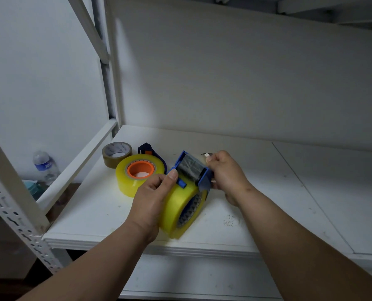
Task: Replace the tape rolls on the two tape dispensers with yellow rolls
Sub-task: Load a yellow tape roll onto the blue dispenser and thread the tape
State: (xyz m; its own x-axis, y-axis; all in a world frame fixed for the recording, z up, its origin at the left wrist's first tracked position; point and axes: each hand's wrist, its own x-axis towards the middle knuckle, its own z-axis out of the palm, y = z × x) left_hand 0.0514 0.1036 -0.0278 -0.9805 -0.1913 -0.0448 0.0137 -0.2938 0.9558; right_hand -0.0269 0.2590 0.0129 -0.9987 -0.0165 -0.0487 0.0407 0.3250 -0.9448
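A blue tape dispenser (pixel 193 170) with a yellow roll (pixel 178 205) mounted on it is held just above the white shelf (pixel 98 205). My left hand (pixel 152 196) grips the roll and the dispenser's side, thumb on top. My right hand (pixel 226 172) pinches the free end of the tape past the dispenser's front and grips that end. A second dispenser (pixel 147 149), dark blue with an orange hub, lies on the shelf behind with another yellow roll (pixel 137 172) on it. A brown tape roll (pixel 116 154) lies flat at the back left.
The shelf's back wall rises just behind the tape things. White metal uprights (pixel 13 192) and a cross rail stand at the left. A plastic water bottle (pixel 45 166) stands on the floor beyond the frame. A lower shelf shows beneath.
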